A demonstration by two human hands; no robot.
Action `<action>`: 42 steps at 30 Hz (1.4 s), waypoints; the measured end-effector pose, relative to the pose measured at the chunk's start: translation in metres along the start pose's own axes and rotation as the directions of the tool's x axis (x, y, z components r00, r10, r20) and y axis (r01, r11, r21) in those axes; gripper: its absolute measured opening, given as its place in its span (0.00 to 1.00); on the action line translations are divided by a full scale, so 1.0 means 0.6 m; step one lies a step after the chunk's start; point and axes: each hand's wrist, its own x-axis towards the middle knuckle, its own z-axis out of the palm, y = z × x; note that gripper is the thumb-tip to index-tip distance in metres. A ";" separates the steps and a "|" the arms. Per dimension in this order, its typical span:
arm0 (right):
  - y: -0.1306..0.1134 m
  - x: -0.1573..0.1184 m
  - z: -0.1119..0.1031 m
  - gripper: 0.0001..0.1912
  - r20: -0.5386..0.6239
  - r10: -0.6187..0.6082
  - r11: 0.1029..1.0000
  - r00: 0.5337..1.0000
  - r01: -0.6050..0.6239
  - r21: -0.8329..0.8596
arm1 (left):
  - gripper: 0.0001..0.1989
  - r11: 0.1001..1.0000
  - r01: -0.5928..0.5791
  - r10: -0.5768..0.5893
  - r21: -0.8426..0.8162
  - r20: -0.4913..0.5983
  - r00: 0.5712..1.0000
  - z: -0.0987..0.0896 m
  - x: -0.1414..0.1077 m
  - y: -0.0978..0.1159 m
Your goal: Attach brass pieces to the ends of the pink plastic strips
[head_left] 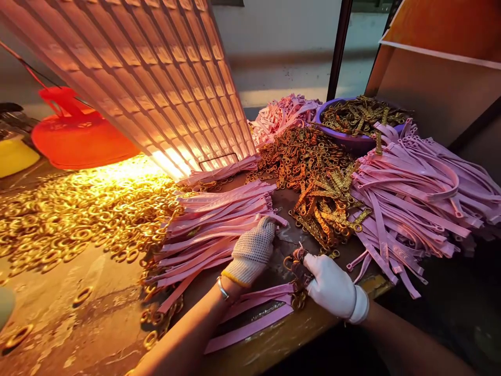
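Amid straps (219,209) and metal pieces (301,156), right grip (334,287) round wrapped tool (300,270), left grip (253,251) unclear

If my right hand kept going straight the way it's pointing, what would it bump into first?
Probably your gloved left hand, if your right hand and its dark tool stay level. Heights are hard to judge, so it might pass over.
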 end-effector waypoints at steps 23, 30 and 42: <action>-0.082 0.035 0.060 0.09 0.119 -0.283 0.797 0.952 0.302 -0.522 | 0.20 0.060 0.369 -0.267 -0.928 0.341 0.901 -0.005 -0.205 -0.020; -0.091 0.025 0.075 0.19 0.075 -0.327 0.662 0.942 0.285 -0.693 | 0.18 0.292 0.294 -0.246 -0.910 0.225 0.943 0.006 -0.209 -0.017; -0.080 0.037 0.062 0.17 0.204 -0.249 0.670 0.947 0.321 -0.670 | 0.17 0.540 0.174 -0.178 -0.824 0.090 0.980 -0.011 -0.196 -0.017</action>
